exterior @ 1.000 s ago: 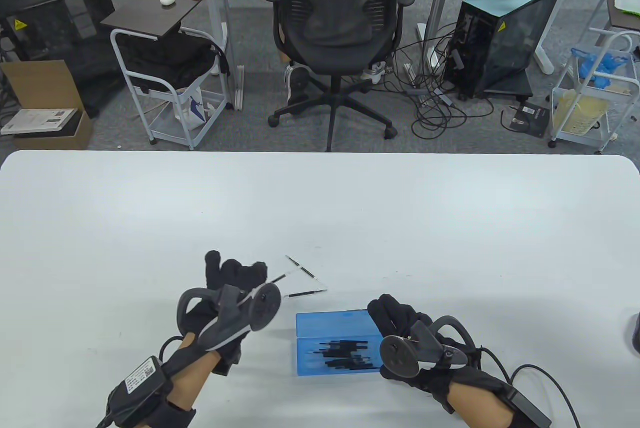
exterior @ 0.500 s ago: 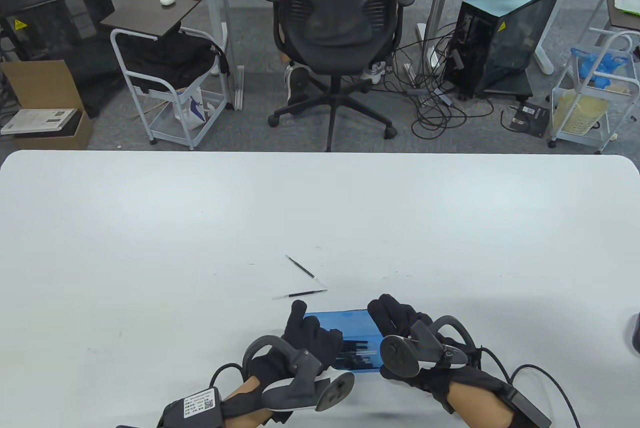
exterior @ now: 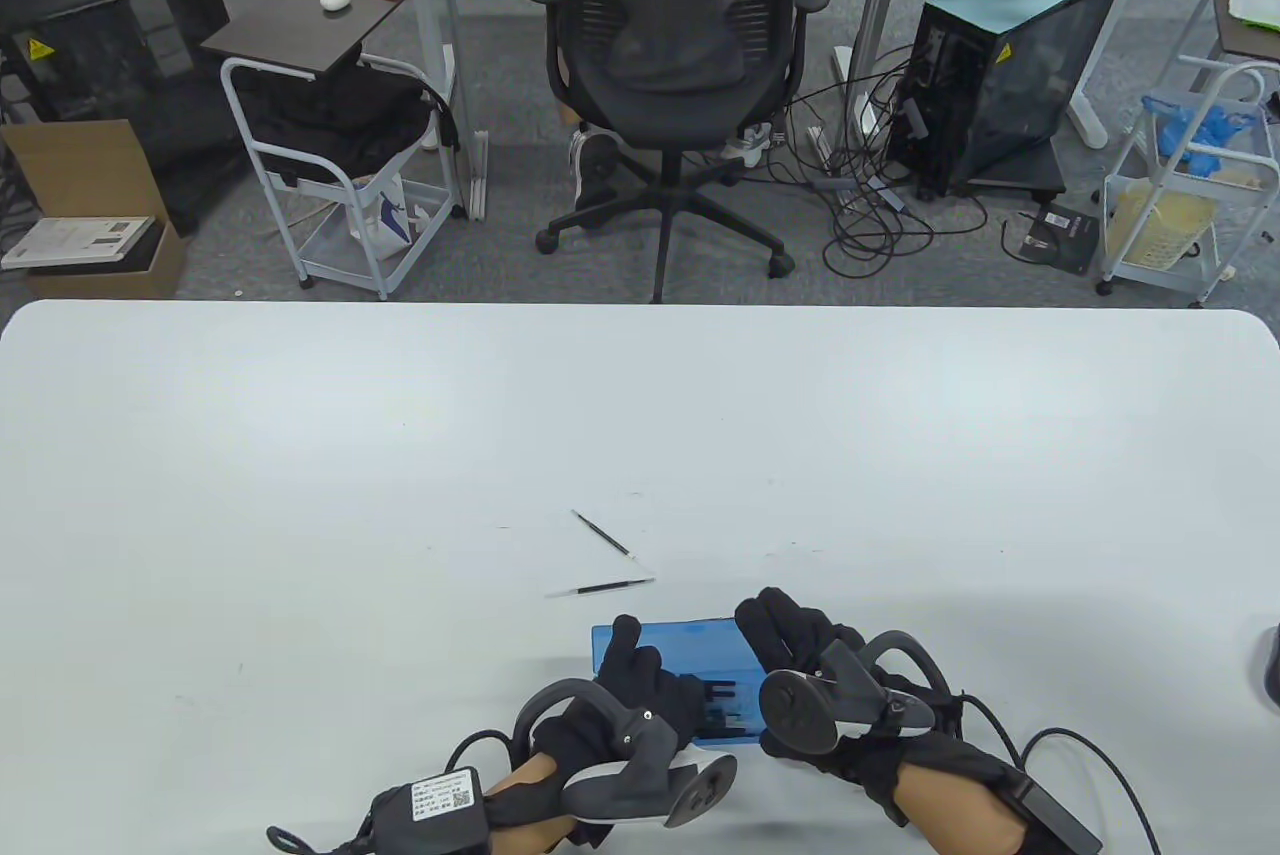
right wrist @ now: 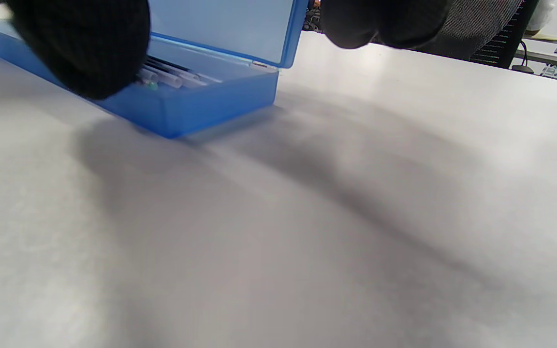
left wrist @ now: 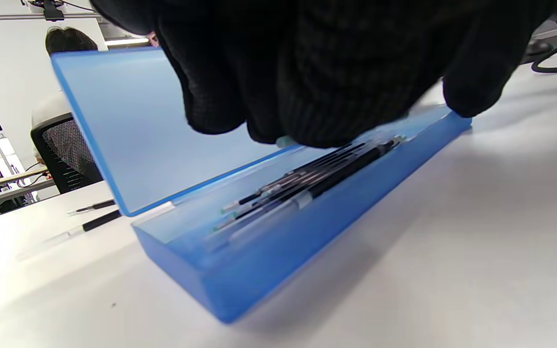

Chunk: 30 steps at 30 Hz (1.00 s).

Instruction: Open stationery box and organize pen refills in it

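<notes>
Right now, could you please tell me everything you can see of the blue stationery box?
The blue stationery box is a long, shallow case of translucent plastic, lying on the white table near the front edge. Its hinged lid stands open, tilted back. Several black pen refills lie lengthwise inside. The left hand reaches over the tray; the right hand is at its right end.

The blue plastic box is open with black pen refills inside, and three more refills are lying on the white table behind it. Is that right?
Not quite: only two loose pen refills lie on the white table behind the blue plastic box, not three. The table view shows it. The rest is right: the box is open, its lid standing up, with black refills in the box.
</notes>
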Motion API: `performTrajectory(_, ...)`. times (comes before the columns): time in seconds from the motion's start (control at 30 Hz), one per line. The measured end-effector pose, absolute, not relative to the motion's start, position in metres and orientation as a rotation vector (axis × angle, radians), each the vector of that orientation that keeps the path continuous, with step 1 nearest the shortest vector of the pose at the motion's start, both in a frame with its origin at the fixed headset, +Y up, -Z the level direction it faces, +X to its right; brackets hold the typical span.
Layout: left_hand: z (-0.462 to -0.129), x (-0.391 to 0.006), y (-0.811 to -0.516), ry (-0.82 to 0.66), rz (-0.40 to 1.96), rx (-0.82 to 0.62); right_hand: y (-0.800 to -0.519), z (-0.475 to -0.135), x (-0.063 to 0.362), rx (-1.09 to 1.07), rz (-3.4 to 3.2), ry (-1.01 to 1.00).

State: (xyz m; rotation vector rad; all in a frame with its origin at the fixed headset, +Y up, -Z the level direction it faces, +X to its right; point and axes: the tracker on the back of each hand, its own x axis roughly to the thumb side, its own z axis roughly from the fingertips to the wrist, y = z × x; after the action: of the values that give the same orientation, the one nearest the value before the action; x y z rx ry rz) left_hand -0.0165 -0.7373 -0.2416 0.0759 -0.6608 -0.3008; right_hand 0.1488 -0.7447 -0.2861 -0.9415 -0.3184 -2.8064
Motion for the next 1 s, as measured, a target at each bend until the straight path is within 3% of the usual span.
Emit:
performTrajectory(0.13, -0.243, -0.020, -0.739, -0.668, -0.276, 0.066, -0.745, -0.286, 0.149, -0.937, -2.804, -0.316)
performTrajectory(0.3, -0.249, -0.039, -0.712, -0.650, -0.108, 0.103, -0.745, -0.286, 0.148, -0.935, -2.806, -0.319)
performTrajectory(0.6, -0.292, -0.082, -0.666, -0.406, -0.015, 0.170, -0.745, -0.286, 0.148, -0.935, -2.808, -0.322)
performTrajectory(1.0, -0.365, -0.099, -0.702, -0.272, -0.118, -0.073, -0.745, -0.286, 0.149, -0.942, -2.808, -0.318)
